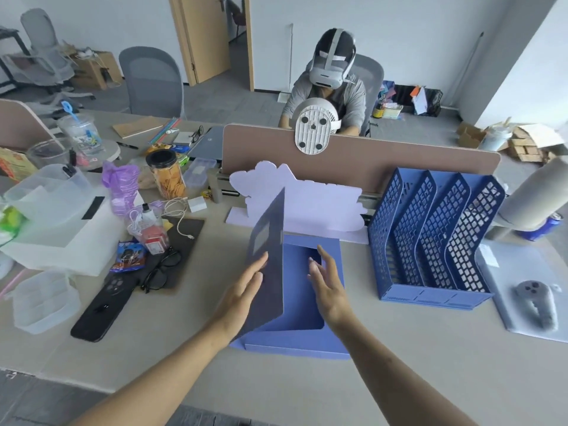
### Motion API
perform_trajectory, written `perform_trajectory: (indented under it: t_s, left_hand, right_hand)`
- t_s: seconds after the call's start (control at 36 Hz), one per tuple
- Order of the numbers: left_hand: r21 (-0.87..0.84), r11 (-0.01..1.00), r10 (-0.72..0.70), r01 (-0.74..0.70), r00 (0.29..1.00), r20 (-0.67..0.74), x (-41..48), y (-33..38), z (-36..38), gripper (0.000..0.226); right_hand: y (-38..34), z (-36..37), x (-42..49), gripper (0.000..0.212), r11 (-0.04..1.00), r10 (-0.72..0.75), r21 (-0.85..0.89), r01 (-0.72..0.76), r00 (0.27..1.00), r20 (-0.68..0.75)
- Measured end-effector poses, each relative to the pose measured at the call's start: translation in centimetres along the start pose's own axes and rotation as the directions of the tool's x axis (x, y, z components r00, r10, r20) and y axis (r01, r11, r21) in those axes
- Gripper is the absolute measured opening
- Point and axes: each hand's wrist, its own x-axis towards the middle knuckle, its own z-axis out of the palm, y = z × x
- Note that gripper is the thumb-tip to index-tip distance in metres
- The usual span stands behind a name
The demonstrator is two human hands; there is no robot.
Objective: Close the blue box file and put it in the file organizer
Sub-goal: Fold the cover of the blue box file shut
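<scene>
The left hand (246, 285), fingers together and flat, presses its palm against the outer face of the raised dark-blue lid (268, 256) of the blue plastic box file (295, 336), which lies open on the grey desk (399, 364). The right hand (327, 279) hovers open over the tray, fingers spread, gripping nothing. The blue perforated plastic file organizer (436, 241) stands just right

No legible text anywhere. Printing on the snack packet (127, 256), the small red box (155, 241), the orange carton (13, 164) and the cup (84, 135) is too blurred to read.
</scene>
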Motion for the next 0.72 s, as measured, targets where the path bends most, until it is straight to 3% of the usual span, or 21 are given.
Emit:
perform_trajectory:
  t_s: [0.08, 0.14, 0.22, 0.31, 0.42, 0.61, 0.72]
  left_hand:
    - [-0.093, 0.989, -0.126, 0.117, 0.988, -0.093, 3.2, -2.0, 0.8, 0.044]
    - [-0.099, 0.974, -0.215, 0.203, 0.968, -0.131, 4.8, -3.4, 1.1, 0.055]
    - [-0.018, 0.948, -0.316, 0.316, 0.94, -0.126, 6.1, -5.4, 1.1, 0.079]
    - [0.022, 0.933, -0.355, 0.358, 0.931, -0.088, 6.5, -7.0, 0.8, 0.116]
    - [0.047, 0.897, -0.434, 0.44, 0.896, -0.097, 7.2, -8.9, 0.9, 0.155]
    - [0.223, 0.873, -0.418, 0.435, 0.901, -0.119, 7.5, -10.3, 2.9, 0.145]
    - [0.273, 0.85, -0.41, 0.45, 0.891, -0.194, 7.8, -10.2, 3.7, 0.148]
  right_hand:
    - [-1.4, 0.1, 0.9, 0.059, 1.0, 0.01, 0.028, -0.011, 0.999, 0.031]
    - [-1.6, 0.0, 1.5, 0.064, 0.999, 0.031, 0.032, -0.032, 0.999, 0.038]
    - [-0.8, -0.3, 2.1, 0.074, 0.997, 0.063, 0.045, -0.064, 0.998, 0.011]
    - [0.4, -1.1, 2.0, 0.095, 0.994, 0.093, -0.05, -0.093, 0.996, -0.013]
    - [1.9, -2.7, 1.6, 0.093, 0.985, 0.119, -0.123, -0.122, 0.992, -0.028]
    - [6.0, -5.9, 0.9, 0.085, 0.908, 0.124, -0.39, -0.151, 0.988, -0.095]
    - [8.1, -6.8, 0.7, 0.088, 0.904, 0.183, -0.367, -0.221, 0.974, -0.135]
